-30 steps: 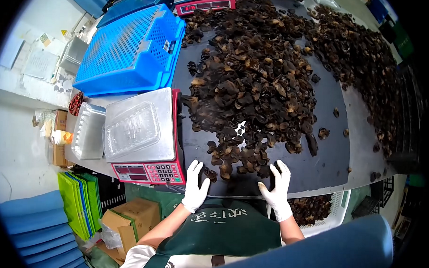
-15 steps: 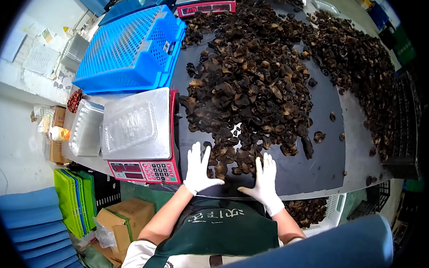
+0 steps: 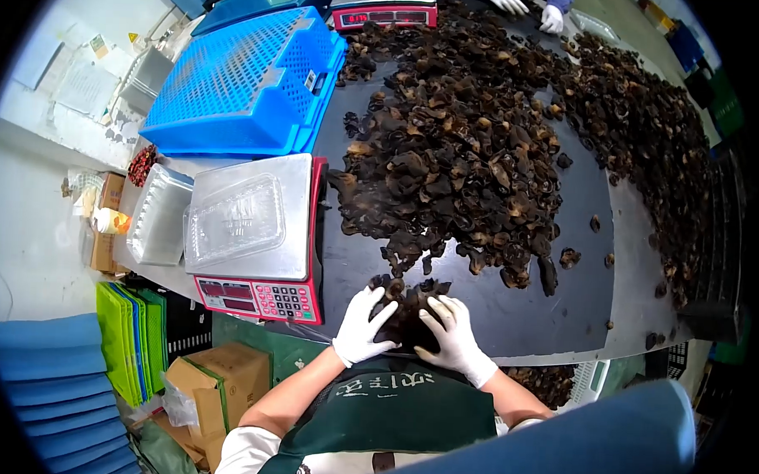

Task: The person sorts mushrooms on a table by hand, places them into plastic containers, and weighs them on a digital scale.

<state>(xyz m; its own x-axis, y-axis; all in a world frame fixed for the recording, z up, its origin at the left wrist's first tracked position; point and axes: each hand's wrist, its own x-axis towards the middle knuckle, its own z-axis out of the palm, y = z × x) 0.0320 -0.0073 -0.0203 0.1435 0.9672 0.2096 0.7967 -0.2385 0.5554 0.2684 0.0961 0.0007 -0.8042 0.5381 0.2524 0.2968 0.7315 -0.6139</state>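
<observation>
A large heap of dark brown wood ear mushrooms (image 3: 457, 164) spreads over the dark tabletop. Close to the near edge, a small clump of wood ears (image 3: 409, 313) lies between my two white-gloved hands, apart from the main heap. My left hand (image 3: 365, 327) is at the clump's left side, thumb and fingers spread. On the opposite side, my right hand (image 3: 454, 338) has its fingers apart and slightly bent against the clump. Left of my hands stands a red digital scale (image 3: 256, 299) with a clear plastic tray (image 3: 236, 219) on its steel plate.
A blue perforated crate (image 3: 234, 86) sits behind the scale, beside stacked clear trays (image 3: 159, 217). Another red scale (image 3: 383, 18) stands at the back. A co-worker's gloved hands (image 3: 552, 19) are at the far side. More wood ears (image 3: 643, 121) lie along the right.
Both hands have drawn a small clump of wood ears toward the near edge, away from the heap. The co-worker's hands now show more fully at the far side.
</observation>
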